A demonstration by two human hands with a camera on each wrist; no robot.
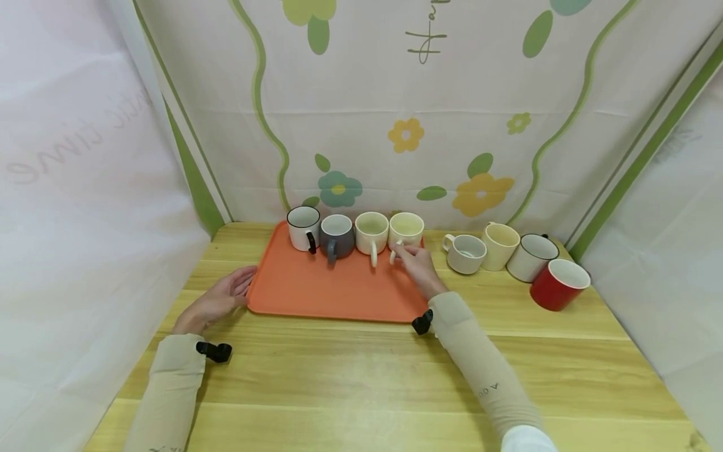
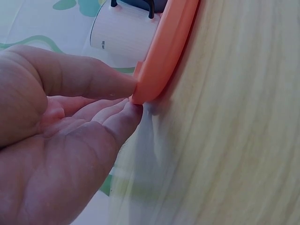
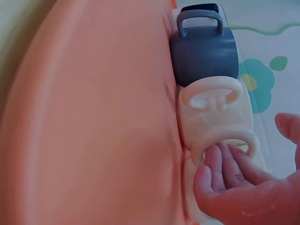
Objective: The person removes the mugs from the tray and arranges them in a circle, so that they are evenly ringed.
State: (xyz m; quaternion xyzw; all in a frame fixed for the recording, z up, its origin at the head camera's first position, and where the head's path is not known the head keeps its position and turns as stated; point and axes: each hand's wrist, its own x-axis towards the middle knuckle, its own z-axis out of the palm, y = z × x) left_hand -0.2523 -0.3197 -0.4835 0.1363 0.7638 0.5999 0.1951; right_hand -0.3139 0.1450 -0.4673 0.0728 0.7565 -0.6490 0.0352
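An orange tray (image 1: 339,285) lies on the table with a row of mugs along its far side. My left hand (image 1: 223,298) pinches the tray's left rim (image 2: 164,61), thumb above and fingers below. At the row's right end stands a cream mug (image 1: 407,229). My right hand (image 1: 418,267) reaches to its handle (image 3: 225,133), fingertips at the loop and thumb held apart. Leftward along the row come another cream mug (image 1: 371,232), a dark grey mug (image 1: 337,237) and a white mug (image 1: 304,229) with a black rim and handle. All these handles face the near side.
Right of the tray stand a small white cup (image 1: 465,256), a pale yellow mug (image 1: 499,248), a white mug with a dark rim (image 1: 530,260) and a red mug (image 1: 556,289). The wooden table (image 1: 339,383) is bounded by patterned cloth (image 1: 350,125) behind and at both sides.
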